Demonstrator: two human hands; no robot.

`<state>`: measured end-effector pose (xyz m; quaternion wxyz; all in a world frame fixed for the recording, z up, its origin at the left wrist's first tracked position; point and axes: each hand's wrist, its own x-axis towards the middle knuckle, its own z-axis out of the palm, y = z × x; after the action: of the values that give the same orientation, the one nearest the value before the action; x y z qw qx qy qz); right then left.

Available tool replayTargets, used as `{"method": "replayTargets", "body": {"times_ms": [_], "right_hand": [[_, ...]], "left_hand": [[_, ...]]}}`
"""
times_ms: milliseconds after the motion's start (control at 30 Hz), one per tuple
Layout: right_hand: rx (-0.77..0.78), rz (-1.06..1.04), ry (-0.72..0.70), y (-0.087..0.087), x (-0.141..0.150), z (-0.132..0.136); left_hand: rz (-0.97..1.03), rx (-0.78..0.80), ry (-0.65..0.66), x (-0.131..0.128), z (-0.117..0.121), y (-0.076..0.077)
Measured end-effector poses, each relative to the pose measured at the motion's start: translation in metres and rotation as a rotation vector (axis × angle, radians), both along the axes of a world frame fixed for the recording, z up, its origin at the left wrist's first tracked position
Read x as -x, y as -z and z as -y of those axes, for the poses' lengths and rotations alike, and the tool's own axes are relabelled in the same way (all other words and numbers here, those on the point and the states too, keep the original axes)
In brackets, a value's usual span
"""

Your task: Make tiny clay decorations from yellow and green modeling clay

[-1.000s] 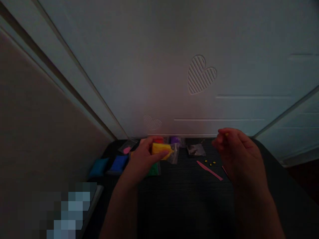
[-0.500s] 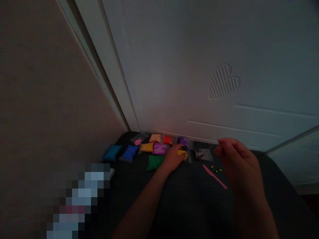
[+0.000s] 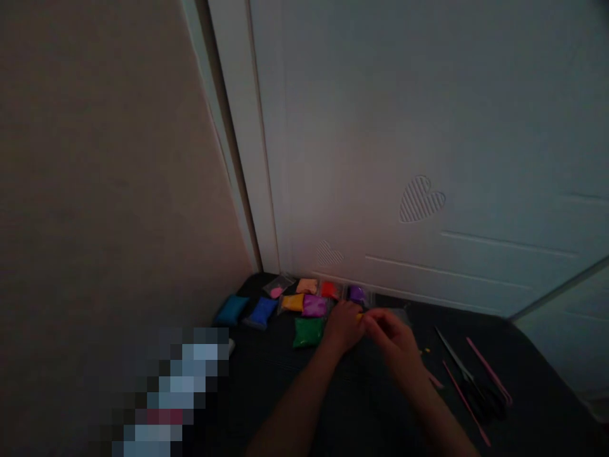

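My left hand (image 3: 343, 325) is closed over a small clear bag of yellow clay, mostly hidden beneath it. A bit of yellow clay (image 3: 360, 316) shows between the two hands. My right hand (image 3: 392, 336) has come up beside the left, its thumb and fingers pinched together at that yellow bit. Just left of my left hand lies a green clay packet (image 3: 308, 332). Behind it sit a pink-purple packet (image 3: 314, 306) and an orange-yellow one (image 3: 292, 303). Small yellow pieces (image 3: 427, 350) lie by my right wrist, near a partly covered pink plastic knife (image 3: 434, 381).
At the back are peach (image 3: 307, 286), red (image 3: 330, 290) and purple (image 3: 356, 294) packets, plus a bag with pink clay (image 3: 276, 292). Two blue packets (image 3: 232, 310) lie left. Scissors (image 3: 461, 365) lie right between pink tools (image 3: 488, 368). A white door (image 3: 333, 158) stands behind.
My right hand has moved left and down from its raised position to meet my left hand at the yellow clay. The view has shifted, bringing the scissors and pink tools into sight.
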<state>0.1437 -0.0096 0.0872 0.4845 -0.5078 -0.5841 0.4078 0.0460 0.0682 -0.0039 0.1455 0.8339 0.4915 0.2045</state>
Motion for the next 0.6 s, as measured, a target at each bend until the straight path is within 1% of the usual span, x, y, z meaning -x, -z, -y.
{"method": "replayTargets", "body": {"times_ms": [133, 167, 233, 300, 367, 433, 600], "right_hand": [[0.039, 0.002, 0.052, 0.036, -0.009, 0.008], [0.056, 0.017, 0.080, 0.045, -0.013, 0.012], [0.103, 0.126, 0.156, 0.062, -0.021, 0.023], [0.105, 0.133, 0.204, 0.075, -0.026, 0.035], [0.090, 0.120, 0.248, 0.083, -0.028, 0.045], [0.068, 0.112, 0.289, 0.088, -0.027, 0.050], [0.035, 0.099, 0.369, 0.095, -0.030, 0.049]], "left_hand": [[-0.022, -0.136, -0.064, 0.000, 0.004, 0.000], [-0.027, -0.168, -0.078, 0.000, 0.005, -0.002], [-0.036, -0.227, -0.108, 0.001, 0.009, -0.005], [-0.039, -0.287, -0.143, 0.000, 0.015, -0.010], [-0.042, -0.343, -0.172, 0.000, 0.024, -0.014], [-0.055, -0.385, -0.170, 0.000, 0.035, -0.017], [-0.129, -0.434, -0.077, 0.002, 0.073, -0.019]]}}
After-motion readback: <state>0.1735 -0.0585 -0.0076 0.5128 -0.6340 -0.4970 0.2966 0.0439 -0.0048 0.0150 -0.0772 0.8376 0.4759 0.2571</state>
